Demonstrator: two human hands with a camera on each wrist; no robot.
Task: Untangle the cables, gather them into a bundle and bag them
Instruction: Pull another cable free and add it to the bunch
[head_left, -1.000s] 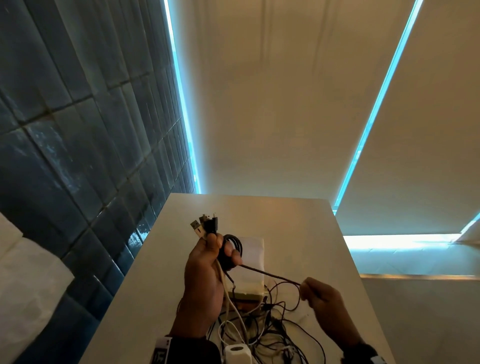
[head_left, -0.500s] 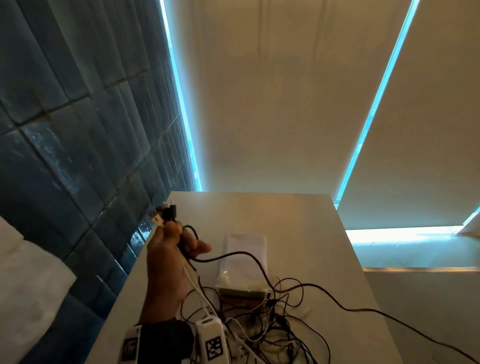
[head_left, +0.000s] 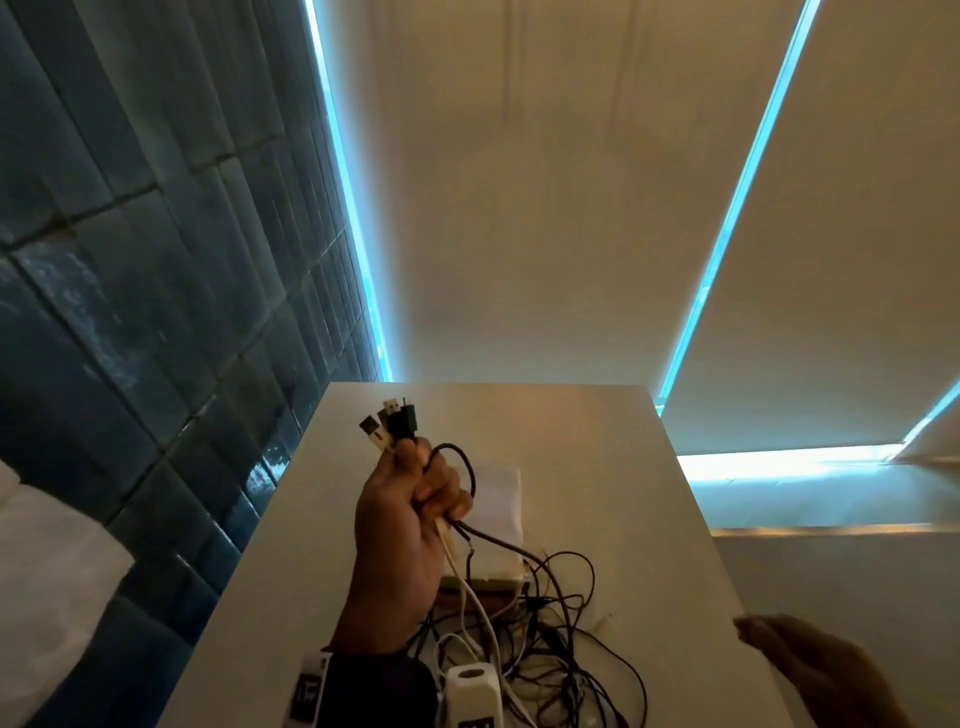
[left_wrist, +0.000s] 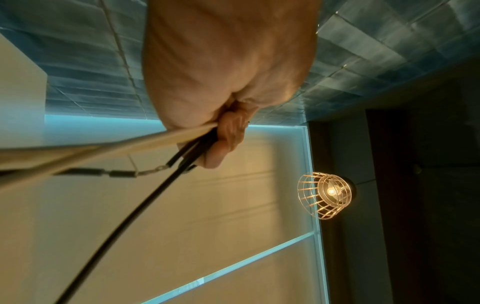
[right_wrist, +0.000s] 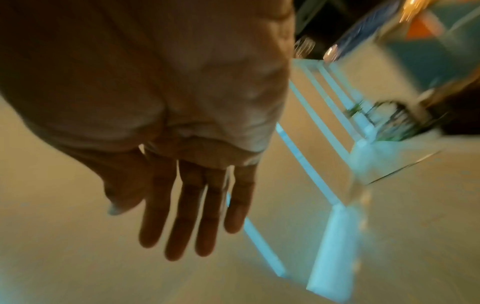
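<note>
Basically, left hand (head_left: 410, 519) fists limp black-and-white cables (head_left: 524, 644) below bunched plugs (head_left: 390, 423); right hand (right_wrist: 182, 185) open, empty. Light, snag-prone: take each near its plug.

Domestic or hospitality interior, exact type uncertain. Dark glazed wall tiles (head_left: 130, 312); cream roller blinds (head_left: 545, 208) edged with daylight; pale counter (head_left: 597, 467); caged pendant bulb (left_wrist: 326, 194); glassware, blurred (right_wrist: 303, 48).

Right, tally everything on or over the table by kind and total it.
Hands: 2, left hand gripping the cable ends, right hand open.
Bags: 1, the white bag on the table.
Tangles: 1, the cable tangle; single cables too snarled to count.
Total: 4.
</note>
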